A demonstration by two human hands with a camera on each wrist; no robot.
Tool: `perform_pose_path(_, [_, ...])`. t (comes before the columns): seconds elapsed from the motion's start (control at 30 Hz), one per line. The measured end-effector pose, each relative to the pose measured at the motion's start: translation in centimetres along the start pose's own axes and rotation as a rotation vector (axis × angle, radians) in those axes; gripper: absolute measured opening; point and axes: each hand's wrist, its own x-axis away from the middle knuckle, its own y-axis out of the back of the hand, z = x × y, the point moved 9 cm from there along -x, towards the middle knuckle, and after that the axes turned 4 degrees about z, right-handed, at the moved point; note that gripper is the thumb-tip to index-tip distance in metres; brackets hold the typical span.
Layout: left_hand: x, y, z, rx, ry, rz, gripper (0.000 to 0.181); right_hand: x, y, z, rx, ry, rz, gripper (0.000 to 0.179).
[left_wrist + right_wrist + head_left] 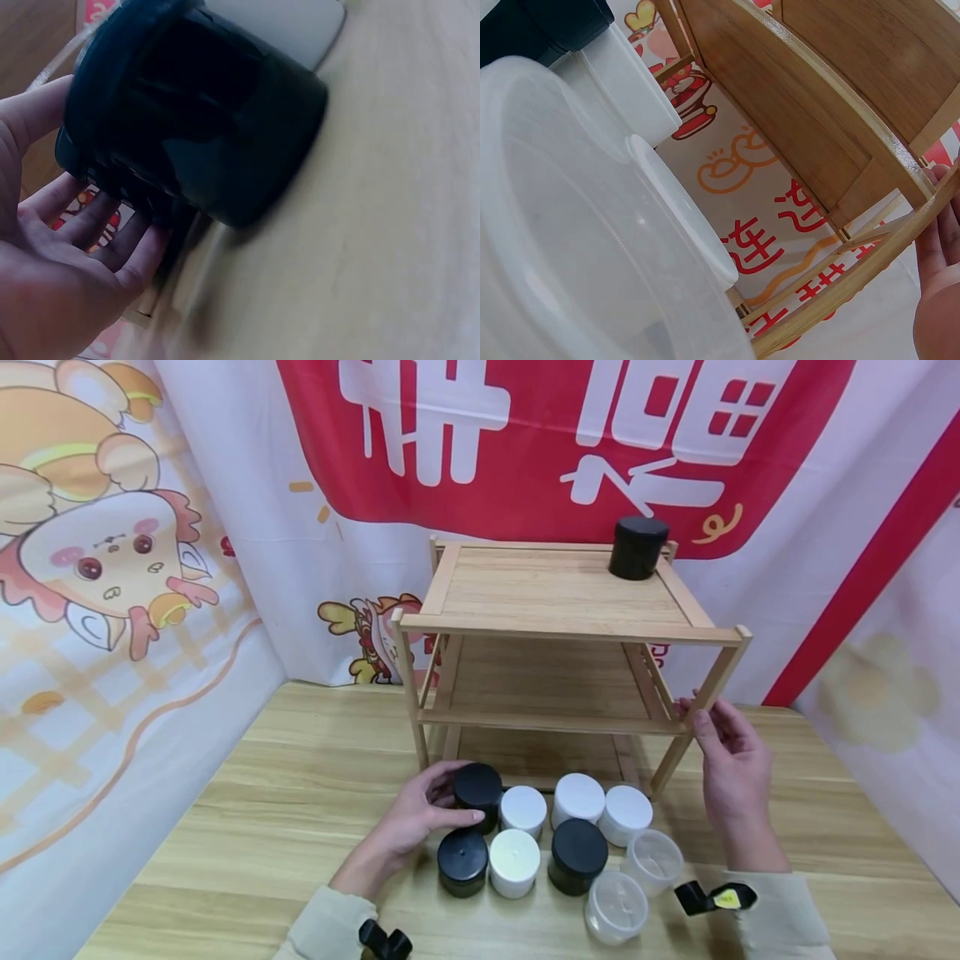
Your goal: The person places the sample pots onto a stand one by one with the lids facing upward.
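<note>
Large white Chinese characters point(465, 410) stand on the red panel point(420, 503) of the hanging cloth point(225, 410) behind the wooden shelf point(540, 585); the top edge of the head view cuts them off. In the right wrist view, red characters point(754, 249) printed on the cloth appear to read "连" twice, on a slant. More red lettering point(819, 286) below is partly hidden by the shelf's frame. By the right sleeve point(776, 914), a small yellow label point(726, 899) on a black clip bears marks too small to read.

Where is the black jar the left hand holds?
In the head view, the black jar is at the left end of the row nearest the wooden rack, beside a white jar and behind another black jar.
</note>
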Motion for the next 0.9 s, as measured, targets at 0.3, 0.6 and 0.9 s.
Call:
perform_pose_path(0.3, [1.0, -0.4, -2.7, -0.008, -0.045, 0.010, 0.073, 0.1, 0.0, 0.0, 0.027, -0.023, 0.004, 0.043])
perform_pose_path(0.6, [2.1, -0.7, -5.8, -0.002, -0.112, 0.026, 0.071, 0.2, 0.2, 0.2, 0.035, -0.041, -0.011, 0.043])
perform_pose_path(0.9, [3.0, -0.5, -7.6, 0.011, -0.087, 0.002, 0.069, 0.2, 0.1, 0.0, 0.025, -0.028, 0.004, 0.043])
